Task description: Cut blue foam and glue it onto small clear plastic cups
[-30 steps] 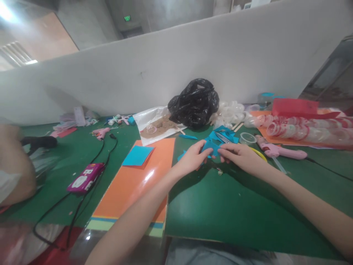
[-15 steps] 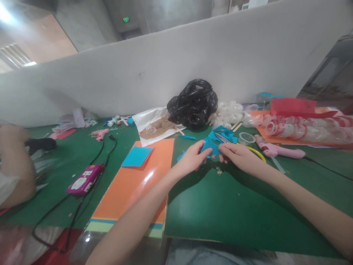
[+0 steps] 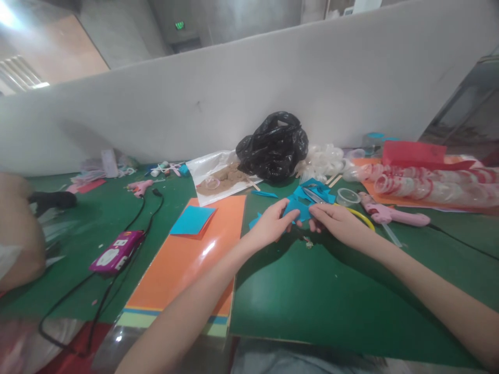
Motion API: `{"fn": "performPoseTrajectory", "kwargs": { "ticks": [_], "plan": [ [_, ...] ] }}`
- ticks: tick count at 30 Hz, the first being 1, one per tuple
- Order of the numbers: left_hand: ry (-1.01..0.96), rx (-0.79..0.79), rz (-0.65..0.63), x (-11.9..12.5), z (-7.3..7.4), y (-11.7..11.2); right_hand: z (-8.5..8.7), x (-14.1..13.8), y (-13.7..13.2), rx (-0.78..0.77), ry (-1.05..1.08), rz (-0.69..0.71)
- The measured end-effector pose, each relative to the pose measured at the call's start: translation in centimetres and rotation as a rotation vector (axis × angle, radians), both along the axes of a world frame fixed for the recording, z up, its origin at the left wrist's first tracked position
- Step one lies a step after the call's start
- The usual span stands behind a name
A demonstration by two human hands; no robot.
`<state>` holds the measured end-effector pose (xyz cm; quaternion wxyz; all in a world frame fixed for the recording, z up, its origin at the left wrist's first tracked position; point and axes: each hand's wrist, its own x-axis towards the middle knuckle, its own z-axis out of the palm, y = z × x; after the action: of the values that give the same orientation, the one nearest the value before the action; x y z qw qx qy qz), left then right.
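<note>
Between my hands is a small piece of blue paper [image 3: 295, 207], raised a little above the green table. My left hand [image 3: 274, 222] pinches its left side between thumb and fingers. At its right edge, my right hand [image 3: 331, 221] has thumb and fingertips closed on the paper. Just behind the hands are scissors [image 3: 314, 196] with a yellow handle, partly hidden by my right hand. Blue paper scraps [image 3: 322, 188] lie around the blades. A folded blue paper square [image 3: 192, 220] rests on orange sheets [image 3: 187, 270] left of my hands.
A black plastic bag [image 3: 275, 148] stands behind, next to brown material on a white sheet [image 3: 198, 169]. To the right lie a clear ring-shaped lid [image 3: 348, 196], a pink glue gun [image 3: 397, 214] and stacked plastic cups [image 3: 429, 187]. A purple box [image 3: 117, 252] with black cords and another person's arm [image 3: 19, 234] are left.
My hands and the blue paper stay almost in place. The person's arm at the left edge has shifted slightly left, and the view has moved a little.
</note>
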<state>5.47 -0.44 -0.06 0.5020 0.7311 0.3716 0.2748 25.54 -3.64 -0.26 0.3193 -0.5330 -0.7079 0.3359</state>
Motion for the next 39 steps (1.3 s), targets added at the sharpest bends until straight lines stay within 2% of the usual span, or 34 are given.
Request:
{"fn": "performPoseTrajectory", "kwargs": {
  "ticks": [12,18,22,27,32,39],
  "plan": [
    [-0.041,-0.050,-0.003,0.2,-0.6,0.1,0.6,0.0,-0.3,0.002,-0.007,-0.011],
    [-0.128,-0.106,-0.026,0.3,-0.3,0.3,0.5,0.1,-0.3,0.011,-0.009,-0.014],
    [-0.108,-0.086,-0.035,-0.1,0.0,0.2,0.2,0.1,-0.2,0.054,-0.002,-0.024],
    [0.048,-0.034,-0.052,-0.1,0.5,-0.7,-0.3,-0.3,-0.2,0.123,0.112,-0.050],
    [0.059,-0.061,-0.080,0.2,1.2,-1.7,-0.6,-0.8,-0.6,0.040,0.230,-0.013],
    [0.076,-0.089,-0.118,0.2,1.3,-1.7,-0.7,-0.9,-0.7,-0.025,0.352,0.010]
  ]
}}
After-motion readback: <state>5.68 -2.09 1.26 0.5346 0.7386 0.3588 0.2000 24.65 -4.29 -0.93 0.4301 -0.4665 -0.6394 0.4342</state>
